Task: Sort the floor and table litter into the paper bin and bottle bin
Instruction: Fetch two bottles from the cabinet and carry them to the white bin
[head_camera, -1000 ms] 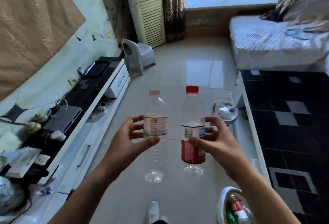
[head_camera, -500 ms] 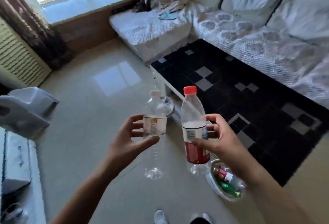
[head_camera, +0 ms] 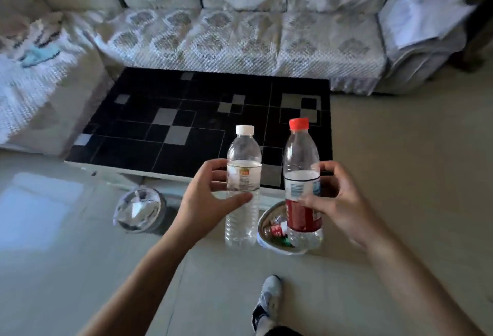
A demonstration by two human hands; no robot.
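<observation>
Two bottles were held upright, side by side and apart. The left hand (head_camera: 210,197) was wrapped round the label band of the white-capped bottle (head_camera: 243,189), thumb in front, fingers behind. The right hand (head_camera: 338,202) gripped the red-capped bottle (head_camera: 301,183) the same way at its label.

The bottle bin (head_camera: 277,245), a pale round tub on the floor, was seen directly below the red-capped bottle's base, with the other bottle just to its left. The right hand was judged nearer; both long axes stood vertical, so a straight lowering was judged sufficient for it.

The bin's right rim and most of its contents were hidden behind the bottle; one small red-labelled bottle (head_camera: 276,229) was made out inside. The second bin (head_camera: 140,209), to the left by the dark table (head_camera: 186,122), was blurred by glare, and its contents could not be told.
</observation>
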